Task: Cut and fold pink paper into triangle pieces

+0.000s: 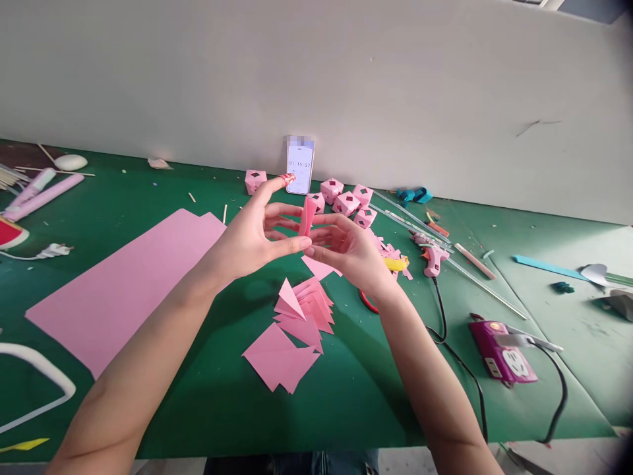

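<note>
Between my two hands, above the middle of the table, a folded piece of pink paper point(307, 216) stands on edge. My left hand point(247, 237) pinches it from the left, with the index finger raised and something red and white around its tip. My right hand point(346, 245) grips the same paper from the right with thumb and fingers. Below the hands lies a loose pile of pink paper squares point(279, 353), some creased. Behind the hands sit several folded pink paper shapes point(347, 204) with dark openings, and one more pink shape point(256, 181) stands farther left.
A phone point(299, 165) showing a timer leans on the wall. Large pink sheets point(128, 284) lie left. To the right are a pink glue gun point(435, 258) with a cord, clear sticks point(487, 288), yellow-handled scissors point(395, 264) and a purple power strip point(502, 353).
</note>
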`<state>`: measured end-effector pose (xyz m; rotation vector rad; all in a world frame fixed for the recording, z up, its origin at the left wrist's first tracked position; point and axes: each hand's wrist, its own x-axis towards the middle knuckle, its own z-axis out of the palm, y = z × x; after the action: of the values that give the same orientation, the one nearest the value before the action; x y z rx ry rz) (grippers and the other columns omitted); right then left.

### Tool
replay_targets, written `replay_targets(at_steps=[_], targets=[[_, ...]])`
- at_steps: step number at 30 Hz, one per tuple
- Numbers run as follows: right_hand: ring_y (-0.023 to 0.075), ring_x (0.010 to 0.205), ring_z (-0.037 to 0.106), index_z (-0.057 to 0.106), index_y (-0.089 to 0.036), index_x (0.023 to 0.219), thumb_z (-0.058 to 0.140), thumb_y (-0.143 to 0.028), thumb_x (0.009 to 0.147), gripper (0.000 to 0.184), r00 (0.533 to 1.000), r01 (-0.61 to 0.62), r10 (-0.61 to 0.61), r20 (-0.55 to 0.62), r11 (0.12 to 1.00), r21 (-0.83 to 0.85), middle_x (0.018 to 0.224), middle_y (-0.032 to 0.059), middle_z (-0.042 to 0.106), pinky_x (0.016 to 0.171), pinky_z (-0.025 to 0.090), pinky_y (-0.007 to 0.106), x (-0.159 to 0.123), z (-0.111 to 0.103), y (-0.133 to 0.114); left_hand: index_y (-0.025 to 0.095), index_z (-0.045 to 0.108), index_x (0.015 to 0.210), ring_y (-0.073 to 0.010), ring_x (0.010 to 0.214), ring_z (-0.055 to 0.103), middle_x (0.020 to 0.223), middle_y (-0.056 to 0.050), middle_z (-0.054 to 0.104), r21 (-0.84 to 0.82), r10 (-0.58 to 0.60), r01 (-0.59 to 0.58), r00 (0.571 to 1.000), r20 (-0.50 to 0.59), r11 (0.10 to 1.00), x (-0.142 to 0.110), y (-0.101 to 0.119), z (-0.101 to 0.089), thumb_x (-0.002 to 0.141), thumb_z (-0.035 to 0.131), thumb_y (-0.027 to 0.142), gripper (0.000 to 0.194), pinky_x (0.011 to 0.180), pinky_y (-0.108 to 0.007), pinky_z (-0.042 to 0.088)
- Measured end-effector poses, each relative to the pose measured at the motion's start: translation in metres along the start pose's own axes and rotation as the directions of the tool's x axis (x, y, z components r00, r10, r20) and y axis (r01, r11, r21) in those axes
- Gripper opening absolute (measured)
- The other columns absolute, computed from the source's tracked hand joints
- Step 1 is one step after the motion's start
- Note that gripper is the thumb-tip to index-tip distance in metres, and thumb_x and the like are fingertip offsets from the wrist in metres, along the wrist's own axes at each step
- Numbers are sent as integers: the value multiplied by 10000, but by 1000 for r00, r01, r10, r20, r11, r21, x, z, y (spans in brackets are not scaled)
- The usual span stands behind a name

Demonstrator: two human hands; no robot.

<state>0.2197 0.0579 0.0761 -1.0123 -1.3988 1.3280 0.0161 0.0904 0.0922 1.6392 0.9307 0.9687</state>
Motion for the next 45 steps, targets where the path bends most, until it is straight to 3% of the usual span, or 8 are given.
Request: replay_targets(at_steps=[10, 13, 17, 19, 21, 27, 33, 45], targets=[[180, 796, 757, 590, -260, 1268, 705, -294, 898, 389, 990, -17, 3, -140, 995, -100, 956, 10, 707, 872, 640, 408, -1, -1, -1, 329, 568, 1454, -294, 1032, 741, 1180, -52, 738, -7, -6, 5, 995, -96, 1000, 5, -3, -6, 805, 780, 255, 686, 841, -444, 639], [223, 919, 755, 531, -306, 1390, 650, -298, 956, 451, 983, 114, -149, -107, 952, -283, 1079, 50, 713, 875, 642, 436, 0, 2, 7, 318, 652, 1367, -302, 1008, 741, 1150, -49, 745, 51, 7, 0, 989, -145, 999, 9, -11, -8, 795, 831, 356, 600, 848, -459, 636], [343, 1423, 518, 627, -381, 1293, 691, -265, 958, 360, 847, 402, -528, 65, 557, -727, 1478, 66, 578, 1143, 492, 593, 0, 8, 14, 285, 632, 1365, -295, 940, 758, 1033, -62, 781, 19, -20, 23, 985, -174, 1000, 12, -17, -9, 813, 843, 400, 602, 833, -470, 645], [390, 1517, 387, 680, -372, 1181, 742, -273, 929, 278, 809, 402, -571, 142, 360, -842, 1531, 54, 542, 1199, 400, 660, 1, 9, 16, 277, 620, 1369, -289, 919, 768, 1007, -60, 790, 0, -28, 28, 984, -177, 1000, 12, -17, -8, 821, 844, 380, 601, 821, -463, 652], [399, 1518, 371, 700, -361, 1106, 739, -278, 930, 198, 790, 368, -598, 135, 287, -884, 1515, 52, 554, 1198, 382, 676, 3, 8, 19, 282, 627, 1359, -287, 934, 775, 1023, -52, 791, -9, -19, 17, 986, -168, 1000, 11, -16, -7, 823, 845, 356, 584, 819, -450, 660], [359, 1388, 500, 733, -316, 966, 664, -286, 979, 76, 764, 336, -645, 3, 394, -856, 1398, 68, 598, 1155, 413, 657, 8, 3, 26, 280, 675, 1326, -280, 1011, 777, 1014, -49, 798, -19, 7, -9, 997, -82, 1000, 8, -10, -1, 899, 771, 516, 497, 942, -432, 634], [309, 1292, 590, 711, -263, 877, 703, -301, 959, 91, 781, 294, -600, -174, 598, -746, 1271, 97, 636, 1070, 516, 535, 5, 8, 19, 266, 633, 1397, -309, 1109, 764, 1228, -110, 780, -134, 20, -10, 997, 74, 991, 5, -5, 1, 747, 918, 505, 749, 954, -411, 636], [257, 1129, 642, 685, -274, 916, 747, -315, 938, 77, 788, 298, -566, -241, 694, -655, 1076, 66, 674, 1049, 530, 473, 2, 12, 11, 279, 664, 1333, -274, 851, 787, 820, -14, 765, 46, 51, -48, 996, -79, 998, 2, -5, 6, 779, 899, 464, 630, 900, -482, 649]])
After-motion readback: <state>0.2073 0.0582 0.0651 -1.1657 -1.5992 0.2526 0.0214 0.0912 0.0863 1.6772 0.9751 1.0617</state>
